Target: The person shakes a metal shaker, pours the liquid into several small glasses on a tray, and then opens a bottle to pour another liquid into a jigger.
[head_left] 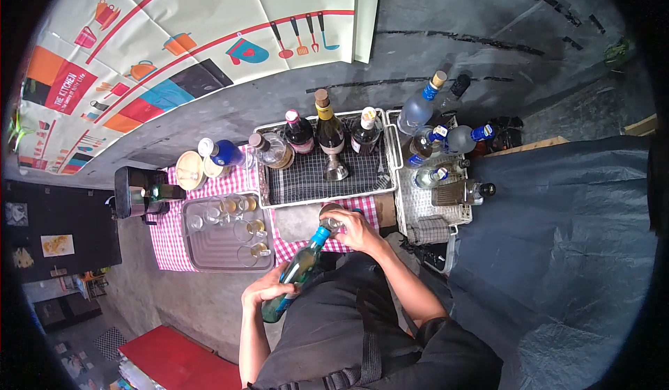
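My left hand [268,289] is closed around the lower body of a green glass bottle [301,266]. The bottle tilts up and to the right, its blue-topped neck pointing at my right hand [354,231]. In the fingers of that hand is a small clear glass [329,216], close to the bottle's mouth. Whether neck and glass touch, I cannot tell, nor whether liquid flows. Just beyond my hands, a metal jigger [336,169] stands on a dark checked cloth [296,186] in a white wire basket [279,202], with several bottles along its back.
A clear tray [216,254] with several glasses and glass mugs sits left on a pink checked cloth [167,240]. Further left is a black appliance [132,193]. A blue bottle [226,153] stands behind the tray. Several bottles crowd the wire rack [411,212] at right.
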{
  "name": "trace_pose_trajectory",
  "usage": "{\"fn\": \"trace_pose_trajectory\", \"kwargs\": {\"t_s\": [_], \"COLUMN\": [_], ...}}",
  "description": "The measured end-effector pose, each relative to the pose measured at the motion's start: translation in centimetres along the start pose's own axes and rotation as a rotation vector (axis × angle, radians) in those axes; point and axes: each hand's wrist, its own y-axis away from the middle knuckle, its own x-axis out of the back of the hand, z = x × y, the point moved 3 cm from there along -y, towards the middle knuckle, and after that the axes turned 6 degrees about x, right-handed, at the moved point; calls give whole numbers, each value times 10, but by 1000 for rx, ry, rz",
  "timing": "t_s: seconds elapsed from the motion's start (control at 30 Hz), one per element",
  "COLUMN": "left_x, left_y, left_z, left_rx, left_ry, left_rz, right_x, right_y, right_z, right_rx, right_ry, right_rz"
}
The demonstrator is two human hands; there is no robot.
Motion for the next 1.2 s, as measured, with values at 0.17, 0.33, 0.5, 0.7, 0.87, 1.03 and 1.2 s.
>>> {"fn": "trace_pose_trajectory", "kwargs": {"t_s": [0.17,0.33,0.5,0.7,0.87,1.03,1.2], "left_x": [1,2,1,-3,-7,-9,-9], "left_y": [4,1,-2,-3,-12,-7,-4], "left_z": [9,3,0,0,-16,-11,-16], "left_rx": [55,5,-12,-107,-235,-236,-222], "left_ry": [-11,-23,-13,53,140,308,303], "left_rz": [-18,-10,-25,22,67,43,48], "right_x": [0,0,1,-1,4,16,19], "right_y": [0,-1,0,5,7,7,6], "right_z": [1,1,4,14,9,-3,-4], "right_rx": [17,47,-29,-104,-120,-136,-101], "right_ry": [-9,-27,-55,-195,-309,-169,268], "right_rz": [2,13,-15,28,33,119,52]}}
